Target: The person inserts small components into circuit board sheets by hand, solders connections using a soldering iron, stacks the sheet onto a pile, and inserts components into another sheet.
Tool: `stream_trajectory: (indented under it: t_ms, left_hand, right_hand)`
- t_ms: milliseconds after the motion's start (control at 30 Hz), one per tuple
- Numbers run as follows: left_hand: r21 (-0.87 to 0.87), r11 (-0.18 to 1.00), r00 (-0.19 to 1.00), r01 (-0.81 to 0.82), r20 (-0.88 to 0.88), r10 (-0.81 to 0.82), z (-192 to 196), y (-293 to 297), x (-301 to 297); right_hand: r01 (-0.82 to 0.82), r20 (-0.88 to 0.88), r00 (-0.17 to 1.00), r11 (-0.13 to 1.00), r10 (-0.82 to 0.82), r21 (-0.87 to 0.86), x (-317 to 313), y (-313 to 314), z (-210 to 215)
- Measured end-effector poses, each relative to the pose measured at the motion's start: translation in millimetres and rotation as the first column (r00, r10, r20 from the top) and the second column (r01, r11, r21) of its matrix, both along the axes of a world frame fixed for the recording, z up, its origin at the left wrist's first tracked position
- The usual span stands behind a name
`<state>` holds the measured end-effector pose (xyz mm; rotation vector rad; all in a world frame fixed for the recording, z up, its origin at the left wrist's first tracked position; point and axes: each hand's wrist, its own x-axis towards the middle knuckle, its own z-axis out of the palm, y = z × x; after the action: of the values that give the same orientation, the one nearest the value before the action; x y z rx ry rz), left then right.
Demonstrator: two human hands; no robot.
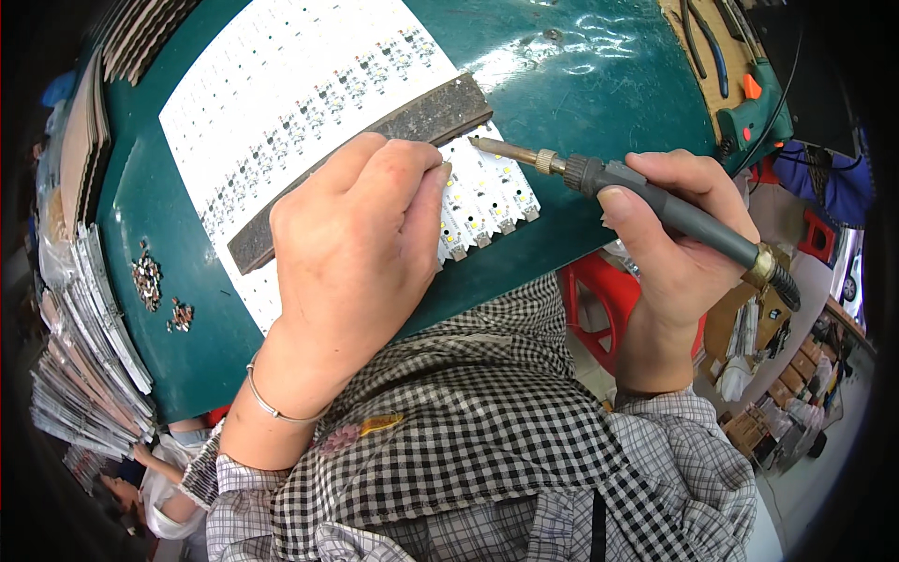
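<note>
A white circuit board (281,56) with rows of small parts lies on the green table. Across it rests a dark, worn bar (431,112), tilted up toward the right. My left hand (361,220) is over the bar and the board's near strip, its fingers curled into a pinch; what they hold, if anything, is hidden. In my right hand (684,225) is a soldering iron (646,187), held like a pen. Its tip points left and is at the board's edge near the bar's right end; whether it touches cannot be told.
Small loose metal parts (147,281) lie on the green tabletop (599,103) at the left. Stacked strips (103,328) line its left edge. Pliers (707,47) and a green tool with orange parts (754,117) are at the far right. A red stool (599,286) stands below; another person is at lower left.
</note>
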<state>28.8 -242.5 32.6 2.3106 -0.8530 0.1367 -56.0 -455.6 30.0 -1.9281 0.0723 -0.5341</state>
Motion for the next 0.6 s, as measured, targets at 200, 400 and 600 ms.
stream_trajectory:
  t_ms: [200,400,600]
  left_hand:
    - [-0.006,1.000,0.999,0.017,0.029,-0.017,-6.1,-2.6,1.5]
    - [0.037,0.999,0.998,0.018,0.067,-0.021,-6.6,-3.1,3.3]
    - [0.042,0.998,0.996,0.050,0.070,-0.053,-5.6,-1.4,4.4]
  right_hand:
    - [-0.013,-0.005,1.000,0.996,0.012,-0.086,1.7,-0.5,0.9]
    - [-0.100,0.002,0.995,0.986,0.101,-0.132,5.1,-5.4,4.3]
    - [-0.064,-0.056,0.997,0.984,0.056,-0.167,4.2,-1.5,11.3]
